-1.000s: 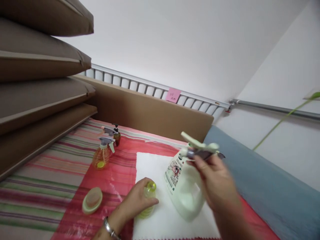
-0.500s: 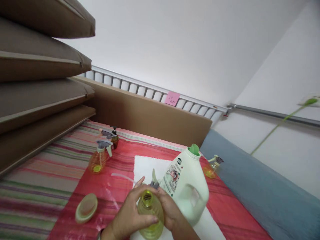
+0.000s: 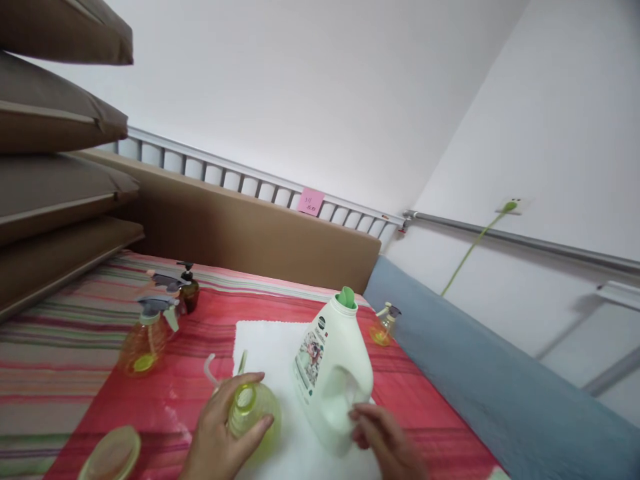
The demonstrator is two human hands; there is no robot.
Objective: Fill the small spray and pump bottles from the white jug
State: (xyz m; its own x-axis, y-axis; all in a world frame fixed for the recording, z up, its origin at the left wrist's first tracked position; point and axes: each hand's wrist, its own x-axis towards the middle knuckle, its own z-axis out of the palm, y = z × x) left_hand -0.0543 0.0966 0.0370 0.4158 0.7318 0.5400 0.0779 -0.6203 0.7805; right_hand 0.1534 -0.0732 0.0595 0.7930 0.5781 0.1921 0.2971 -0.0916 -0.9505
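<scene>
My left hand (image 3: 220, 423) is closed around a yellow, see-through bottle (image 3: 257, 417), whose neck is uncovered. Just behind these fingers a spray trigger (image 3: 243, 362) and a bent clear tube (image 3: 210, 367) stick out, partly hidden. My right hand (image 3: 380, 437) is at the handle side of a pale green detergent jug (image 3: 340, 360). Its fingers are bent and slightly blurred, and whether they grip the handle I cannot tell. A green cap or measuring cup (image 3: 346, 297) sits on the jug's mouth. Under jug and bottle lies a white cloth (image 3: 270, 337).
On the left stand orange-tinted spray bottles (image 3: 145, 343) and a dark pump bottle (image 3: 189, 293). A small yellow spray bottle (image 3: 384, 325) stands at right, near a blue panel (image 3: 450, 360). A round soap-like dish (image 3: 113, 453) lies front left. Brown cushions (image 3: 60, 180) are stacked left.
My right hand has left the yellow bottle and moved right to the jug's handle. My left hand keeps the bottle. The camera has turned slightly right.
</scene>
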